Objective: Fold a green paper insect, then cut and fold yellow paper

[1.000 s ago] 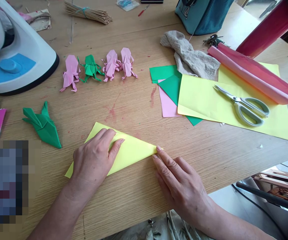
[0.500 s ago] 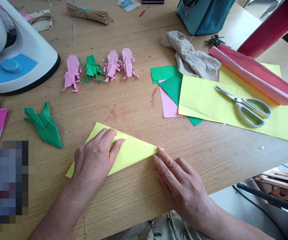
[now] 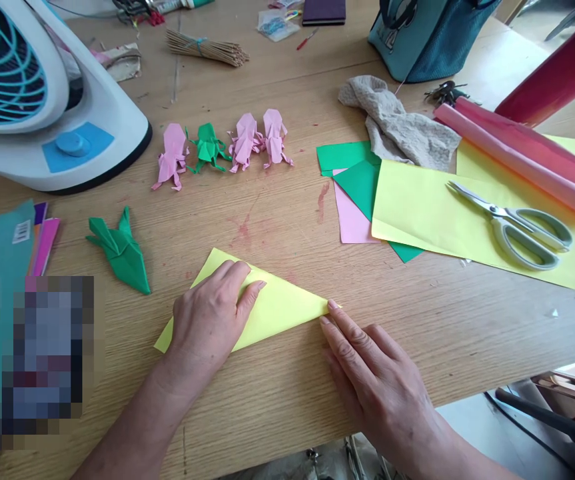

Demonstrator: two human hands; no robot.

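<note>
A yellow paper folded into a triangle (image 3: 282, 308) lies on the wooden table (image 3: 277, 220) near its front edge. My left hand (image 3: 212, 317) rests flat on the paper's left half, fingers stretched out and pressing it down. My right hand (image 3: 372, 370) lies flat on the table with its fingertips touching the triangle's right corner. Neither hand holds anything.
Behind stand three pink paper figures (image 3: 257, 139) and a green one (image 3: 208, 147); a folded green paper piece (image 3: 122, 250) lies left. Scissors (image 3: 517, 223) lie on yellow sheets (image 3: 432, 207) right, with green and pink sheets, pink rolls (image 3: 522, 160), a cloth (image 3: 402, 127), a fan (image 3: 42, 100), a teal bag (image 3: 427, 33).
The hands and the yellow paper keep their pose. The view has shifted, so everything sits a little more to the right and lower in the picture.
</note>
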